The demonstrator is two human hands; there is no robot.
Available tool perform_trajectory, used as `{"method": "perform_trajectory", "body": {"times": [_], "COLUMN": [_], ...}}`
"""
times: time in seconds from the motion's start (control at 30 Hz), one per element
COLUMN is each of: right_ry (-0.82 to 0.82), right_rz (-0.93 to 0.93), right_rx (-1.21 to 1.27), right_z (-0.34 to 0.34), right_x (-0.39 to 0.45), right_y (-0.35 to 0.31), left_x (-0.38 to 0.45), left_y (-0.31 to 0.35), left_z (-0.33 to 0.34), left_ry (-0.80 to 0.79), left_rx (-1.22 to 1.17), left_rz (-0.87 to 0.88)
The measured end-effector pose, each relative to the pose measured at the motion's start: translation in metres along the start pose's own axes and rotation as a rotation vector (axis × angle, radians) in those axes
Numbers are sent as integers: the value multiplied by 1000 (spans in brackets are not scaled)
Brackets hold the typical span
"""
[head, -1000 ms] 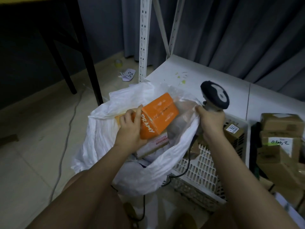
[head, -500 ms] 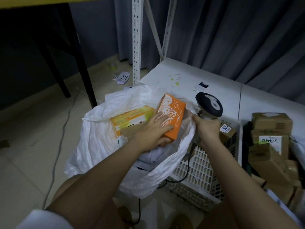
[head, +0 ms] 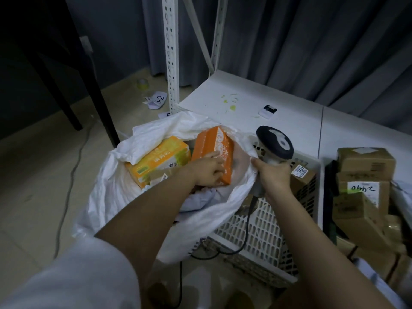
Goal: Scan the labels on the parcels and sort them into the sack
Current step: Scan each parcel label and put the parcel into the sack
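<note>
Head view: the left hand [head: 208, 169] has its fingers [head: 215, 155] curled over the side of an orange box [head: 214, 150], gripping it at its lower edge as it stands tilted inside the mouth of the white sack [head: 116, 188]. The right hand [head: 273, 177] is clenched around the handle of a barcode scanner [head: 274, 144], and its thumb side also pinches the sack's right rim, holding the opening wide. Just left of the orange box, a yellow-and-orange box [head: 159, 160] lies in the sack, with a brown parcel corner under it. The scanner's black cable [head: 246, 228] hangs down across a white perforated crate [head: 267, 228], which stands beside the sack and holds a brown parcel with a printed label [head: 301, 172]. Further right, cardboard parcels [head: 362, 177] are stacked in a pile. Behind, a white shelf board [head: 223, 92] carries a small black-and-white item [head: 267, 111].
</note>
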State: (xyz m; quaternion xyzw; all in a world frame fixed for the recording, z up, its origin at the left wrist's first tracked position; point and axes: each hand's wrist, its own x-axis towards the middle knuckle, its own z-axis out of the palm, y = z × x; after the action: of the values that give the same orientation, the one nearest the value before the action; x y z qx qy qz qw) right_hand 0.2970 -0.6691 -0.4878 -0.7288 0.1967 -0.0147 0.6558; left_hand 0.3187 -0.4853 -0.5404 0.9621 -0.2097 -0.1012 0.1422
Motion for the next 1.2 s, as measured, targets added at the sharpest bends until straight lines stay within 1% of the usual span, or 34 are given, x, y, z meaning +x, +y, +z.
{"method": "perform_trajectory", "body": {"times": [0.07, 0.1, 0.13, 0.17, 0.2, 0.27, 0.33, 0.4, 0.47, 0.5, 0.57, 0.63, 0.77, 0.87, 0.97, 1.07, 1.13, 1.2], "right_ry": [-58, -73, -83, -101, -123, -149, -175, -204, -227, -236, -193, -121, -1, 70, 124, 123, 75, 47], "right_rz": [11, 11, 8, -1, -10, -30, -37, -55, -80, -87, -101, -113, -147, -138, -117, -119, -139, -217], "right_rx": [18, 26, 32, 30, 19, -28, -83, -130, -165, -177, -181, -144, -131, -143, -237, -303, -261, -140], "right_z": [6, 11, 16, 22, 30, 42, 57, 69, 81, 86, 93, 100, 109, 113, 117, 121, 126, 127], "right_x": [-8, -12, -15, -18, -21, -24, -29, -33, -34, -34, -32, -29, -16, -7, -1, 0, 2, -2], "right_y": [1, 2, 2, 4, 6, 11, 18, 23, 27, 29, 32, 30, 27, 28, 31, 20, -8, -53], "left_x": [-11, -19, -29, -40, -53, -74, -100, -123, -137, -141, -142, -137, -125, -119, -119, -121, -119, -115], "left_y": [8, 8, 5, -1, -12, -38, -67, -98, -124, -134, -149, -166, -195, -202, -204, -193, -171, -146], "left_z": [-5, -5, -5, -5, -3, 3, 7, 11, 16, 18, 20, 18, 26, 33, 29, 2, -46, -108], "left_ry": [61, 129, 232, 350, 458, 593, 690, 774, 749, 688, 565, 502, 460, 509, 630, 816, 953, 1078], "left_rx": [-345, -533, -702, -807, -836, -753, -596, -462, -325, -282, -294, -332, -384, -375, -427, -538, -639, -674], "left_rz": [-61, -111, -157, -202, -253, -376, -560, -689, -788, -865, -1007, -1069, -1026, -989, -941, -893, -802, -630]}}
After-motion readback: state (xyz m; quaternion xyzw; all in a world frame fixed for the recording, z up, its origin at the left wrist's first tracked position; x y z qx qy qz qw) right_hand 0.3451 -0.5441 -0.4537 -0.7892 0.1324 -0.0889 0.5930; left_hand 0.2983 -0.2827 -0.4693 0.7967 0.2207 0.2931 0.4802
